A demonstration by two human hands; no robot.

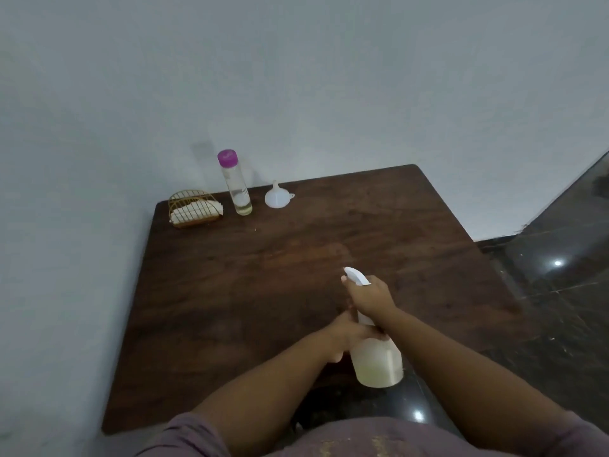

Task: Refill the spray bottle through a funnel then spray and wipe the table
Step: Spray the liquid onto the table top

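— Hands?
— I see the right hand (370,296) wrapped round the head of the sprayer (375,357), and the left hand (351,333) gripping its neck. The bottle is tilted, held above the near edge of the table (329,225).
— Other items?
— Far left corner: funnel (276,196) resting mouth down, beside it an upright clear bottle (238,186), then a wire holder (194,208) with white cloths.

Spray bottle (377,361) neck hidden (by hands).
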